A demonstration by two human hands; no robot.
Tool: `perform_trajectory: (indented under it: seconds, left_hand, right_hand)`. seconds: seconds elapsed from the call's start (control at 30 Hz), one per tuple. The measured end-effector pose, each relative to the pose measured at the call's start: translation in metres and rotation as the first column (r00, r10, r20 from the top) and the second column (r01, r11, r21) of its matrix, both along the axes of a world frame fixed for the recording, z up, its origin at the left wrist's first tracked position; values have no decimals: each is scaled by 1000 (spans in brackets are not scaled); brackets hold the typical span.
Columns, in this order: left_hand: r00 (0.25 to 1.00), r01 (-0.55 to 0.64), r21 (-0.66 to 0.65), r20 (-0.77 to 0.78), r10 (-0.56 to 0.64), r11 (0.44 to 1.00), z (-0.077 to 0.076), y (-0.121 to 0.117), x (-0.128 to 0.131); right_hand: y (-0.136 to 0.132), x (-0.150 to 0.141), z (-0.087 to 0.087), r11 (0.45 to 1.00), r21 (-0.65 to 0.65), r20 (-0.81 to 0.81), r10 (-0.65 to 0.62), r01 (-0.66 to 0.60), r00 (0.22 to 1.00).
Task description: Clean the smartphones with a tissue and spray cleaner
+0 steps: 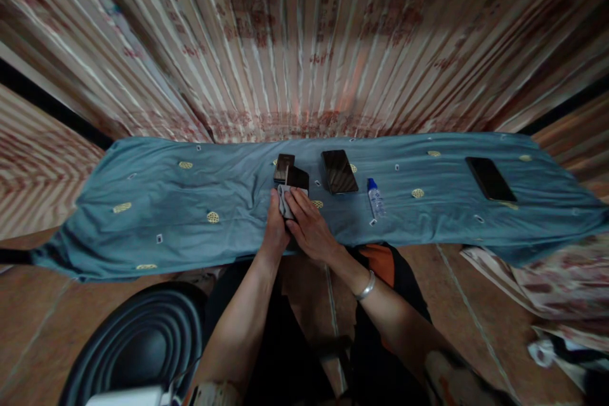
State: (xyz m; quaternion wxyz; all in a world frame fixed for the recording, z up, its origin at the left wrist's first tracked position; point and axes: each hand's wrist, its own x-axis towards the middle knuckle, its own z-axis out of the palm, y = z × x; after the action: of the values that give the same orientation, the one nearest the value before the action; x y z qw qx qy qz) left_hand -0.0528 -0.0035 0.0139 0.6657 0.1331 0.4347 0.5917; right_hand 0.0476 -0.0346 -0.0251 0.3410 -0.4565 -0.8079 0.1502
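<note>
Near the front middle of the cloth-covered table, both hands meet over a dark, glossy phone-like device. My left hand is closed at its left side, thumb along the edge; its fingers are largely hidden. A grey cloth lies bunched over the near part of the device. My right hand presses this cloth down with bent fingers. Just beyond the hands lies a small dark phone. To their right rest a larger dark phone or tablet and a clear bottle with a blue cap.
Another black phone lies at the right on the blue patterned tablecloth. Striped curtains hang behind the table. A black round ridged object stands on the floor at lower left.
</note>
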Motion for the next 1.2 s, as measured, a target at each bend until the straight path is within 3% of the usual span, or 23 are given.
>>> perform_trajectory:
  seconds: [0.2,0.5,0.77,0.97,1.2]
  left_hand:
    - [996,65,-4,55,-64,998,4,3,-12]
    - [996,68,-58,65,-65,996,2,3,-4]
    - [998,51,82,23,-53,995,9,7,-17]
    - [997,36,44,66,-39,998,16,6,-15]
    - [997,50,74,57,-54,996,12,6,-10]
  right_hand:
    - [-8,-12,-1,996,33,8,79,-80,997]
    - [-3,-4,1,999,11,9,49,-50,999]
    - [-13,-15,3,994,0,20,109,-109,994]
    - [-13,-15,5,993,2,32,120,-120,992]
    - [-12,-12,3,995,10,18,101,-101,995]
